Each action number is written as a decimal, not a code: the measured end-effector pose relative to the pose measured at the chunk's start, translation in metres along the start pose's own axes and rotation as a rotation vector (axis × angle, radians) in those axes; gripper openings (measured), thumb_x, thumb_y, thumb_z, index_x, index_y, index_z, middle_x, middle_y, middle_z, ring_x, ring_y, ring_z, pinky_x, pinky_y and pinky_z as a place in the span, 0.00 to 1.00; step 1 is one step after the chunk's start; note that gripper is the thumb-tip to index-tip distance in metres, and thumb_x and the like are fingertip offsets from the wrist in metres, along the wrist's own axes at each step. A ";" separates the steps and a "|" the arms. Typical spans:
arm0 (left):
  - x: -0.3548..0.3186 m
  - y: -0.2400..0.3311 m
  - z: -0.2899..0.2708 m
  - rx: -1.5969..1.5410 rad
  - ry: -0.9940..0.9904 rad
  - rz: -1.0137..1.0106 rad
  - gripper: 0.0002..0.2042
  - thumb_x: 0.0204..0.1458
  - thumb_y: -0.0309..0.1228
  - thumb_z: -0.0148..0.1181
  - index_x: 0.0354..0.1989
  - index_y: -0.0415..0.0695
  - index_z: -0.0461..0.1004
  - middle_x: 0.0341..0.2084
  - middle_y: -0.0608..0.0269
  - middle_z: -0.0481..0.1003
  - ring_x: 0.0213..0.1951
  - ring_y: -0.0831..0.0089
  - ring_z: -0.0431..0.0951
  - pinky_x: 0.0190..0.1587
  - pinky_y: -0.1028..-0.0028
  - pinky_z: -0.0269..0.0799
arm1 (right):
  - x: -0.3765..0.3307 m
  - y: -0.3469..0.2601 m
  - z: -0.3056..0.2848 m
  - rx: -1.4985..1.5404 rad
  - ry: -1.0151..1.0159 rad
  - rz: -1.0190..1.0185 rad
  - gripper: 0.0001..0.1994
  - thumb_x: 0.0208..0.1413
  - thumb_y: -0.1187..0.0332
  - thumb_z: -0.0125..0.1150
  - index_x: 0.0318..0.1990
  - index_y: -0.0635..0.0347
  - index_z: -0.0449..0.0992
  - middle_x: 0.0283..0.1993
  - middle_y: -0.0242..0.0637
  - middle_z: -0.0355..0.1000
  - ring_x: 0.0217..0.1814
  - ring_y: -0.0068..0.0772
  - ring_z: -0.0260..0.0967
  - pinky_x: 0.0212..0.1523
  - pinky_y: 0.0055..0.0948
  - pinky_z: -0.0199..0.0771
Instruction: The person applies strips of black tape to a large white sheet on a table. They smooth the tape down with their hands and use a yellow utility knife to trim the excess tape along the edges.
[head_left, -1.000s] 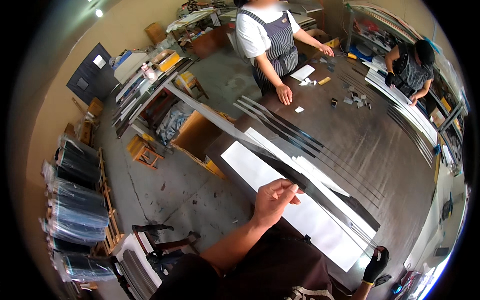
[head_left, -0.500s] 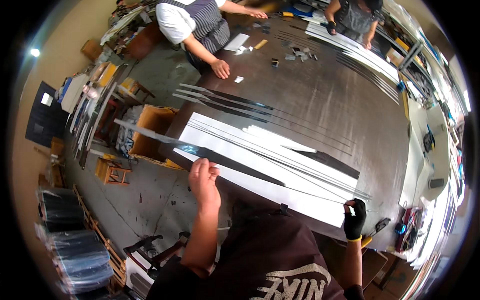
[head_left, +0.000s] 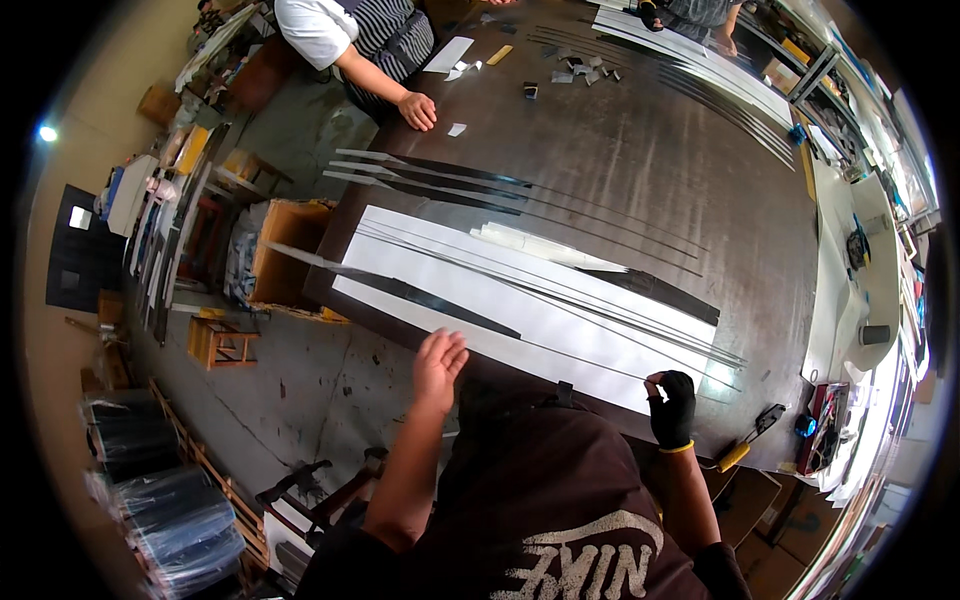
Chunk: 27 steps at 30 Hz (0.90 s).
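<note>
A white sheet (head_left: 560,295) lies along the near edge of the dark table (head_left: 640,170). Across its near part stretches a thin dark strip (head_left: 440,300), whose pale, film-like left end juts past the table edge. My left hand (head_left: 440,368), bare, hovers at the table's near edge just below the strip, fingers stretched and holding nothing. Fingertips of my right hand (head_left: 674,410), in a black glove with a yellow cuff, pinch together at the strip's right end. More thin dark strips (head_left: 540,293) run along the middle of the sheet, beside a black and whitish film piece (head_left: 640,287).
Further strips (head_left: 430,180) lie beyond the sheet. A co-worker's hand (head_left: 417,110) rests on the table at far left; another person (head_left: 690,15) stands far right. An open cardboard box (head_left: 285,255) adjoins the left edge. A yellow-handled tool (head_left: 735,456) sits at right.
The near strip has come down flatter onto the sheet. My left hand has drawn away from it to the right, and my right hand has shifted left. The whole view has shifted slightly.
</note>
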<state>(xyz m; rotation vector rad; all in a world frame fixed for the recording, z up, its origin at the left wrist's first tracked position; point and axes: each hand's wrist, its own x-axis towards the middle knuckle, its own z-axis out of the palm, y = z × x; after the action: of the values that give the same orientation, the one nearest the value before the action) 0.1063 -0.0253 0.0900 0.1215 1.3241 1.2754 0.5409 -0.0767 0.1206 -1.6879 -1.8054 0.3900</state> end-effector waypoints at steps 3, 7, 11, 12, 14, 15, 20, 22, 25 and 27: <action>0.004 -0.022 0.010 0.213 -0.068 -0.053 0.20 0.71 0.39 0.61 0.65 0.42 0.71 0.52 0.56 0.81 0.52 0.67 0.83 0.57 0.66 0.79 | -0.008 0.016 0.026 0.000 0.023 0.029 0.06 0.53 0.72 0.74 0.34 0.54 0.80 0.37 0.37 0.80 0.44 0.48 0.76 0.49 0.43 0.73; 0.016 -0.043 0.006 0.378 -0.132 -0.096 0.21 0.71 0.40 0.61 0.65 0.39 0.71 0.51 0.56 0.81 0.51 0.69 0.83 0.53 0.69 0.79 | -0.014 0.037 0.053 -0.017 -0.013 0.005 0.06 0.53 0.73 0.73 0.35 0.54 0.80 0.38 0.38 0.81 0.44 0.49 0.77 0.49 0.45 0.73; 0.026 -0.052 -0.005 0.500 -0.097 -0.063 0.21 0.70 0.41 0.62 0.63 0.39 0.73 0.47 0.60 0.82 0.46 0.74 0.82 0.50 0.73 0.78 | -0.020 0.049 0.064 -0.051 -0.023 -0.003 0.05 0.53 0.72 0.72 0.35 0.53 0.80 0.38 0.38 0.80 0.44 0.49 0.77 0.50 0.46 0.73; 0.026 -0.051 -0.007 0.505 -0.088 -0.067 0.20 0.70 0.40 0.62 0.62 0.38 0.74 0.47 0.59 0.83 0.46 0.74 0.82 0.49 0.73 0.78 | -0.018 0.049 0.065 -0.077 -0.049 0.002 0.05 0.53 0.72 0.72 0.35 0.53 0.81 0.38 0.38 0.80 0.44 0.49 0.76 0.50 0.46 0.72; 0.028 -0.050 -0.008 0.514 -0.070 -0.074 0.19 0.70 0.38 0.61 0.61 0.37 0.75 0.46 0.59 0.83 0.46 0.74 0.82 0.49 0.74 0.77 | -0.015 0.049 0.062 -0.114 -0.112 0.024 0.05 0.52 0.71 0.71 0.35 0.53 0.81 0.38 0.38 0.80 0.44 0.50 0.76 0.49 0.47 0.72; 0.030 -0.048 -0.008 0.527 -0.074 -0.070 0.18 0.70 0.38 0.62 0.60 0.38 0.75 0.45 0.60 0.83 0.45 0.75 0.82 0.48 0.74 0.77 | -0.016 0.054 0.064 -0.143 -0.126 0.020 0.06 0.52 0.71 0.72 0.36 0.53 0.81 0.39 0.37 0.80 0.44 0.49 0.76 0.49 0.46 0.72; 0.073 -0.056 -0.047 0.605 -0.172 0.249 0.13 0.67 0.35 0.66 0.52 0.39 0.81 0.38 0.63 0.83 0.39 0.77 0.81 0.44 0.73 0.78 | -0.001 0.054 0.058 -0.113 -0.199 -0.030 0.08 0.52 0.71 0.74 0.39 0.52 0.82 0.41 0.37 0.80 0.47 0.47 0.76 0.51 0.45 0.73; 0.101 -0.031 -0.029 0.780 0.022 0.497 0.10 0.65 0.35 0.68 0.45 0.40 0.83 0.34 0.66 0.83 0.36 0.78 0.80 0.43 0.73 0.78 | 0.008 0.047 0.052 -0.081 -0.181 -0.021 0.09 0.52 0.71 0.75 0.41 0.53 0.83 0.42 0.37 0.81 0.49 0.47 0.77 0.53 0.44 0.73; 0.157 0.046 0.012 1.005 0.162 0.574 0.11 0.61 0.36 0.70 0.43 0.42 0.84 0.32 0.64 0.83 0.35 0.74 0.81 0.43 0.71 0.78 | 0.022 0.035 0.049 -0.052 -0.150 0.009 0.08 0.51 0.72 0.74 0.39 0.54 0.83 0.41 0.38 0.81 0.47 0.49 0.77 0.51 0.45 0.73; 0.211 0.085 0.016 1.174 0.155 0.775 0.11 0.59 0.33 0.71 0.47 0.43 0.84 0.34 0.60 0.84 0.37 0.64 0.83 0.43 0.65 0.79 | 0.029 0.030 0.052 -0.054 -0.136 -0.008 0.08 0.53 0.72 0.74 0.40 0.54 0.83 0.41 0.38 0.81 0.46 0.49 0.78 0.51 0.45 0.73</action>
<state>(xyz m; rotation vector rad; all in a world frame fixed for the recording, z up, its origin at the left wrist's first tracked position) 0.0115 0.1697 0.0203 1.4873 2.1213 0.9241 0.5326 -0.0337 0.0702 -1.7265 -1.9361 0.4660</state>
